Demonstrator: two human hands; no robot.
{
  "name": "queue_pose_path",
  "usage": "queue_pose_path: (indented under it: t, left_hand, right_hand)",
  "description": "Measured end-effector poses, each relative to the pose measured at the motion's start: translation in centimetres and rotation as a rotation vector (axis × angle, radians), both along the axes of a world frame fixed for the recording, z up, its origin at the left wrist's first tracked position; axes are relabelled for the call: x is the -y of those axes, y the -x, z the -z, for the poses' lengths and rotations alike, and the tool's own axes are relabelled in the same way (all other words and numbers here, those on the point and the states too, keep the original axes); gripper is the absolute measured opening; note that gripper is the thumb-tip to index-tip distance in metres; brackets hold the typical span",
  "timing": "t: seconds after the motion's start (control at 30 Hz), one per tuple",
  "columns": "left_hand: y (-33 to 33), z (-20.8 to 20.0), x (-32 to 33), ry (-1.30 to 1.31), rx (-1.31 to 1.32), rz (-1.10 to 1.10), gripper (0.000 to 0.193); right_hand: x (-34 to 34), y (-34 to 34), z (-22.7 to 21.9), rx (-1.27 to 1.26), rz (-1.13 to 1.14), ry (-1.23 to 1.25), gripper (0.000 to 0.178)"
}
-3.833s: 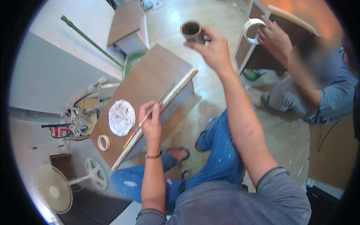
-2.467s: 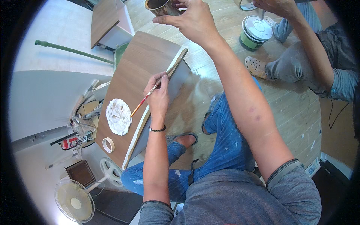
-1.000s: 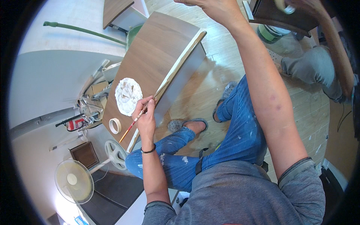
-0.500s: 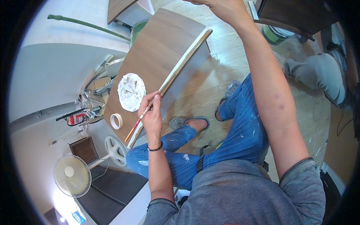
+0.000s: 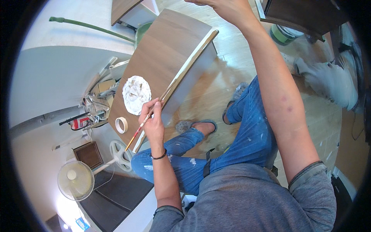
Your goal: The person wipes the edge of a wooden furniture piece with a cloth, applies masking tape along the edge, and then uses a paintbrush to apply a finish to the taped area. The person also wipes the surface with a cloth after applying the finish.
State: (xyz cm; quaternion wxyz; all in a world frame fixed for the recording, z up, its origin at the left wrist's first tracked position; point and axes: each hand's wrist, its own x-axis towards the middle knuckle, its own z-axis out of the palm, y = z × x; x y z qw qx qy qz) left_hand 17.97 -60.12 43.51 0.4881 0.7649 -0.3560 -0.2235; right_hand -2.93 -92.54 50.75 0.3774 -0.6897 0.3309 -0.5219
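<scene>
My left hand point(image 5: 152, 125) is closed in a pinch on a thin paintbrush point(image 5: 136, 136) with a red and orange handle end. The brush's far end lies along the pale front edge point(image 5: 189, 65) of a brown wooden cabinet point(image 5: 162, 42). Beside this hand, on the wood, sits a round dish-like thing point(image 5: 136, 94) coated with thick white paint or filler. A roll of masking tape point(image 5: 121, 125) stands nearer me. My right hand point(image 5: 222, 5) reaches to the top of the view, past the cabinet's far end; its fingers are mostly cut off.
Left of the cabinet are a shelf of clutter point(image 5: 102, 91), a green pole point(image 5: 92, 29) and a white fan point(image 5: 76, 180). Another dark wooden piece point(image 5: 305, 15) stands at the upper right, above a paint bucket point(image 5: 284, 34). Another person's leg point(image 5: 328, 75) is at right.
My left hand has shifted slightly left with the brush, its handle end swinging a little left. My right hand has moved slightly left. The other person's leg is blurred by motion.
</scene>
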Motion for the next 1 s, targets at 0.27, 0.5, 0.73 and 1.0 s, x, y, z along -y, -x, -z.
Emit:
queue_pose_path:
  t: [0.27, 0.5, 0.73, 1.0]
  left_hand:
    - [-0.5, 0.3, -1.1, -0.109, 0.049, 0.031, 0.017]
    - [-0.8, 0.4, -0.6, 0.045, -0.006, -0.007, 0.014]
    - [-0.5, 0.9, -0.5, -0.077, 0.059, 0.048, 0.017]
    - [-1.7, 0.5, -3.2, 0.058, -0.038, -0.085, 0.016]
  right_hand:
    - [-0.1, 0.5, 0.1, -0.038, 0.024, -0.022, 0.047]
    - [-0.1, 0.2, -0.3, -0.011, 0.001, -0.014, 0.046]
    - [-0.4, 0.3, 0.1, -0.021, -0.022, -0.014, 0.047]
    - [-0.4, 0.1, -0.1, 0.002, -0.034, 0.020, 0.048]
